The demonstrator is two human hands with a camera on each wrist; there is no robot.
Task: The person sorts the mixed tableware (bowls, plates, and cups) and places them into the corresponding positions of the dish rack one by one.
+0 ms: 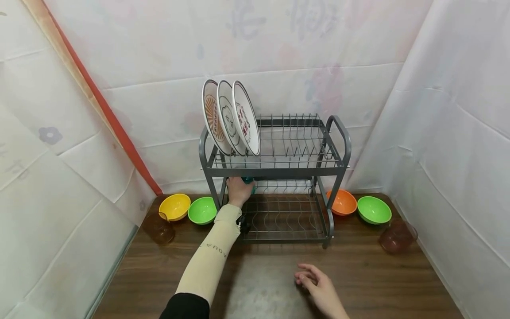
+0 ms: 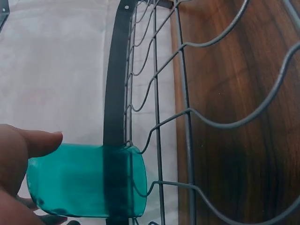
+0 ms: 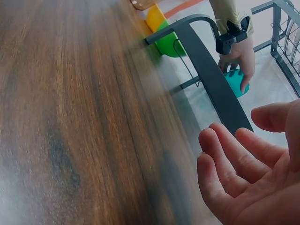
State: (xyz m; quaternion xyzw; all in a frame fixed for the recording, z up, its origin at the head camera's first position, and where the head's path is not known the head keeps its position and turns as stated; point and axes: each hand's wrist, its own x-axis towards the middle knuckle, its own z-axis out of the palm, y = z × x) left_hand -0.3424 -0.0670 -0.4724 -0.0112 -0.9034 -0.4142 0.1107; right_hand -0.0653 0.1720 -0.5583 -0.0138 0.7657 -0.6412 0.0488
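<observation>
My left hand (image 1: 237,191) reaches into the lower tier of a two-tier dish rack (image 1: 275,172), at its left end. It grips a translucent teal cup (image 2: 77,180), with thumb and fingers around one end in the left wrist view. The cup's other end is at the wire side of the rack; whether it touches the wires, I cannot tell. In the head view the upper tier partly hides the cup. Over the table in front of the rack, my right hand (image 1: 320,289) holds nothing, its fingers (image 3: 241,161) loosely bent.
Several patterned plates (image 1: 247,117) stand upright at the upper tier's left. A yellow bowl (image 1: 175,207), a green bowl (image 1: 202,211) and a brown glass (image 1: 159,229) stand left of the rack. Rightward are an orange bowl (image 1: 343,203), another green bowl (image 1: 374,210) and a reddish glass (image 1: 397,237).
</observation>
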